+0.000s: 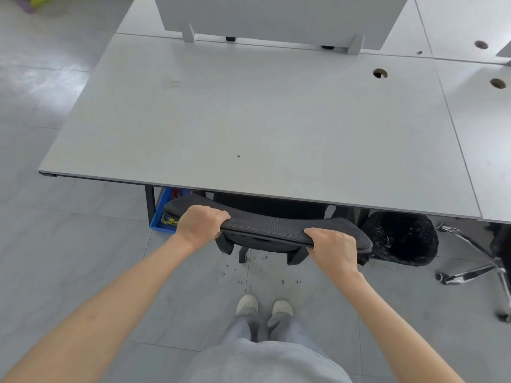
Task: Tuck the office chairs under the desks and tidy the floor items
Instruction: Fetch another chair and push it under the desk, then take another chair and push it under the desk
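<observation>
1. Head view, the chair: black mesh office chair parked at the near edge of the grey desk, seat and most of the frame already beneath the top, only the upper rim of the backrest and two rear base legs showing.
2. Head view, the hands: left hand curled over the left end of the backrest rim, fingers wrapped round it; right hand clamped likewise on the right end, thumb below, fingers over the top.
3. Handling, as a judgement: probably moderately heavy but easy to roll on castors; mesh rim likely springy and a little yielding over a stiff frame, so best gripped wide at both ends, as here, to steer straight and stop swivelling.
4. Head view, neighbours: black bin with liner just beside the chair's right side; blue crate under the desk at the left, holding yellow cord; chrome chair base further right; dark crumbs scattered on the floor tiles near the feet.
5. Risks, as a judgement: backrest or armrests may catch the desk edge; bin likely nudged if the chair drifts right.
</observation>
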Demonstrator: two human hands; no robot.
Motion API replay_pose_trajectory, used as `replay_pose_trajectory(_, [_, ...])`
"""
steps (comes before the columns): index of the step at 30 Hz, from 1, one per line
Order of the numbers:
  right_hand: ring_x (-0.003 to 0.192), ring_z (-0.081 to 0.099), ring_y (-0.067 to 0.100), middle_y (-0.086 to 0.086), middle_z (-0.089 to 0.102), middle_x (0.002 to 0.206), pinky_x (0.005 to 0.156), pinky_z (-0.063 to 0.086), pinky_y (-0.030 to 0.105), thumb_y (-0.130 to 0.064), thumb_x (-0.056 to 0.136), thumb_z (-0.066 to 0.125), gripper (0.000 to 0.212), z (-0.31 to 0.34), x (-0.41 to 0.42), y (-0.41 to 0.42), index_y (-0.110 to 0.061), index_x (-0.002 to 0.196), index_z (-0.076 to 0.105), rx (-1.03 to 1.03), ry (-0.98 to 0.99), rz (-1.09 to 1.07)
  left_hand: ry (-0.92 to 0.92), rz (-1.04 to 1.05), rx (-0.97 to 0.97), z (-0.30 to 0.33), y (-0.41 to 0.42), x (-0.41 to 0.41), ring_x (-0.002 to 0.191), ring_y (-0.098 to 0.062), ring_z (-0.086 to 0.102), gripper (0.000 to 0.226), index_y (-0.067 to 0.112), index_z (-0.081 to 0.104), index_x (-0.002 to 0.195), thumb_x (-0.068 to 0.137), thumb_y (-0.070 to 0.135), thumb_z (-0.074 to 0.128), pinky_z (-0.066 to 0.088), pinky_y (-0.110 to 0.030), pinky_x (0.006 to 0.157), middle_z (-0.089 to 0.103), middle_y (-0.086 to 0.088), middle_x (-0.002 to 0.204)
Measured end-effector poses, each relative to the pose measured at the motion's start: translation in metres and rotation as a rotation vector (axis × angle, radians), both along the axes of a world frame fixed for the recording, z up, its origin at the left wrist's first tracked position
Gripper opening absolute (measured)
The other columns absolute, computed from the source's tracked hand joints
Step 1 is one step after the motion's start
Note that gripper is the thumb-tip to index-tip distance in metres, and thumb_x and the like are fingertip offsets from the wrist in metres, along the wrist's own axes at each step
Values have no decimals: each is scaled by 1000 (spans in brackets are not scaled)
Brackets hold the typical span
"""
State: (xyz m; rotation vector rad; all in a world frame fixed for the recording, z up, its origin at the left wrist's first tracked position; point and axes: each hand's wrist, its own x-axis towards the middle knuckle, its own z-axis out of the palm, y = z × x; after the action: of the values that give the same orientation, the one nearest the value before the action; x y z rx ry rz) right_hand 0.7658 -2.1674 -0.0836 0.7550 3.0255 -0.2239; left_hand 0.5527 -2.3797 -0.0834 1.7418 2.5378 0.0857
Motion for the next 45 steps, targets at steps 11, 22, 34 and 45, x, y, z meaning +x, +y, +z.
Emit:
replay_pose_trajectory(11, [66, 67, 20, -3, 70, 70, 48, 45, 25, -20, 56, 83, 29, 6, -7, 33, -17, 83, 70, 5, 2, 68, -18, 152, -14, 4, 26, 14, 42, -21, 60, 40, 13, 71, 72, 36, 5, 86, 40, -19, 38, 65, 0, 50])
replay_pose_trajectory(22, [112, 57, 17, 0, 65, 118, 93, 40, 25, -22, 88, 59, 31, 36, 29, 1, -10, 117, 62, -289, 267, 17, -488, 194, 187, 42, 17, 52, 111, -16, 56, 31, 11, 59, 119, 88, 17, 58, 42, -25, 94, 63, -1, 119])
replay_pose_trajectory(34, [106, 59, -1, -1, 65, 116, 97, 45, 22, -5, 94, 47, 28, -2, 201, -166, -18, 117, 57, -1050, 877, -1156, -1258, 176, 4, -1, 9, 191, 85, -4, 66, 27, 24, 63, 95, 95, 6, 43, 49, -14, 73, 73, 17, 82])
replay_pose_trajectory(45, [107, 62, 14, -13, 71, 97, 99, 45, 36, -4, 93, 48, 27, -27, 335, -259, -23, 106, 62, -710, 1386, -1981, -1258, -482, -405, 1, 134, 366, 82, -5, 68, 23, 16, 64, 102, 95, 6, 44, 50, -14, 72, 73, 15, 80])
